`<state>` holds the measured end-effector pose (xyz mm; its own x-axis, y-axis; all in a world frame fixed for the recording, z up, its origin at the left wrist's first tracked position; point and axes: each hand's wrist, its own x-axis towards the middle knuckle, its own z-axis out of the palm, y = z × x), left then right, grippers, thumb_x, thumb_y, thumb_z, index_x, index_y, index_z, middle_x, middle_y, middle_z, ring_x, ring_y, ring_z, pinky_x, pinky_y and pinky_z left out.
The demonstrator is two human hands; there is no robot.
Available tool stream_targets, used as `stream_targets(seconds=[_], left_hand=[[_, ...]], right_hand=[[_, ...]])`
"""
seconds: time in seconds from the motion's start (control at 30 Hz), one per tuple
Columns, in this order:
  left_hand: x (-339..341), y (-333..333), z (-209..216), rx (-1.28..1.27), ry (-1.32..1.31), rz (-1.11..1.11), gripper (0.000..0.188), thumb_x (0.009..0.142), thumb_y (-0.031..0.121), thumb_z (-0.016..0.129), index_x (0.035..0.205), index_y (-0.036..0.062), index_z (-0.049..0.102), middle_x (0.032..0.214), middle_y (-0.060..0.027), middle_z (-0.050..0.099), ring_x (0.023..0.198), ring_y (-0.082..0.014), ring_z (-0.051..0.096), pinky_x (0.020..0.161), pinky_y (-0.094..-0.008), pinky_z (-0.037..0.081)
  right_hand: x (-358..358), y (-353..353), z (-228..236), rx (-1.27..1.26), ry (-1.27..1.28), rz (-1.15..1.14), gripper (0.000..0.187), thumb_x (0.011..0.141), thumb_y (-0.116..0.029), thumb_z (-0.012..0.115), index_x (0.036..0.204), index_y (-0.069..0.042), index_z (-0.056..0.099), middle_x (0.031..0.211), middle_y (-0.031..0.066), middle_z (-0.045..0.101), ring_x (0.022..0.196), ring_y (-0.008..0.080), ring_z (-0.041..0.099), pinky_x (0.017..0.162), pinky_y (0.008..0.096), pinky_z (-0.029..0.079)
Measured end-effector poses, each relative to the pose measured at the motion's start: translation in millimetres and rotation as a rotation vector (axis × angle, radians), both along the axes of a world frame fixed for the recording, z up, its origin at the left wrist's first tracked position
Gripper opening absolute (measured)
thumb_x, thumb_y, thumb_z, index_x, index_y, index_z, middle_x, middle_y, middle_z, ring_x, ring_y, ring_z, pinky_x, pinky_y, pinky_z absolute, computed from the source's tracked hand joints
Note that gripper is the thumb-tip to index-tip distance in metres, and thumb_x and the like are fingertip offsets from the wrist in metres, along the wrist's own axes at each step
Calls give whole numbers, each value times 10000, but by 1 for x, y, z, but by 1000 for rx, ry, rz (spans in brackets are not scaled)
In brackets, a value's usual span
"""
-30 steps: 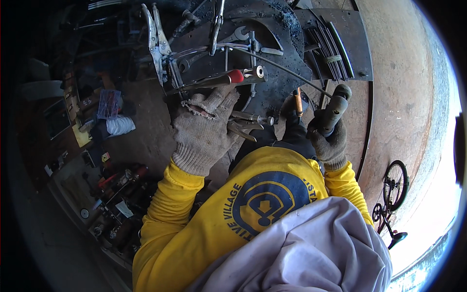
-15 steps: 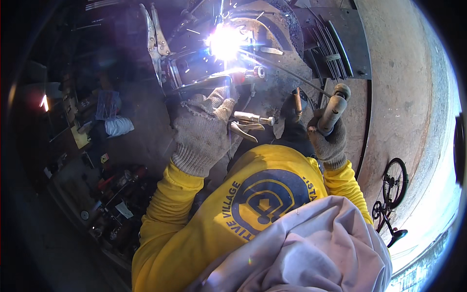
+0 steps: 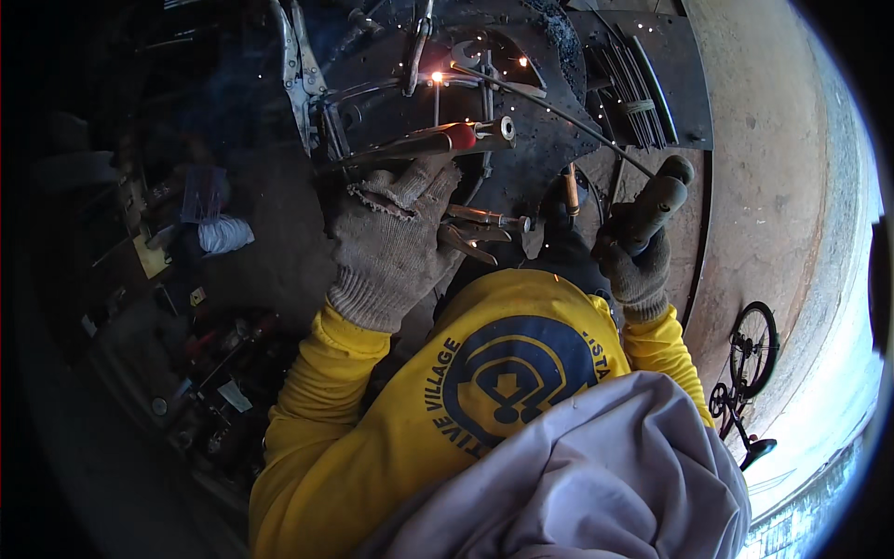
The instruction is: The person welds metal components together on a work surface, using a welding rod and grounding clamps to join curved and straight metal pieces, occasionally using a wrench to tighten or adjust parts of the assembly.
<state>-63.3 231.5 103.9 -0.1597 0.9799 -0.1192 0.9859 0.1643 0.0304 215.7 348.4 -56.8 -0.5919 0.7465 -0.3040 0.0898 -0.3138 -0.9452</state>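
My gloved left hand (image 3: 391, 233) curls around a long bar with a red grip (image 3: 456, 138) that lies across a dark metal frame (image 3: 372, 102). My gloved right hand (image 3: 641, 265) is shut on a welding electrode holder (image 3: 663, 191). Its thin rod (image 3: 559, 114) runs up and left to the frame. A small orange glowing spot (image 3: 434, 76) sits on the frame near the rod's tip, with a few sparks around it. Silver locking pliers (image 3: 484, 224) lie just right of my left hand.
A locking clamp (image 3: 298, 65) grips the frame's left side. Flat metal strips (image 3: 633, 84) are stacked at the top right. An orange-handled tool (image 3: 570, 186) stands between my hands. Cluttered tools (image 3: 205, 373) and a white bundle (image 3: 223, 233) lie left. A bicycle (image 3: 745, 373) stands at the right.
The bright arc flash of half a second ago has died down to a small glowing spot and sparks. Both hands have stayed nearly in place.
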Motion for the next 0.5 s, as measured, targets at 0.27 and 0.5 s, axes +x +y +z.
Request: stream_targets(seconds=[0.27, 0.5], left_hand=[[1, 6, 6, -71, -3, 15, 640, 667, 295, 844, 1270, 135, 701, 1426, -25, 605, 1028, -278, 650, 914, -412, 562], [2, 5, 5, -90, 8, 23, 667, 665, 331, 856, 1283, 135, 696, 1435, -27, 599, 1026, -283, 646, 917, -411, 565]], right_hand=[[4, -3, -5, -3, -26, 62, 488, 844, -108, 690, 1294, 9, 544, 914, 81, 669, 701, 142, 635, 605, 267, 493], [0, 1, 7, -38, -50, 69, 496, 830, -94, 684, 1294, 9, 543, 914, 80, 669, 709, 138, 632, 612, 263, 492]])
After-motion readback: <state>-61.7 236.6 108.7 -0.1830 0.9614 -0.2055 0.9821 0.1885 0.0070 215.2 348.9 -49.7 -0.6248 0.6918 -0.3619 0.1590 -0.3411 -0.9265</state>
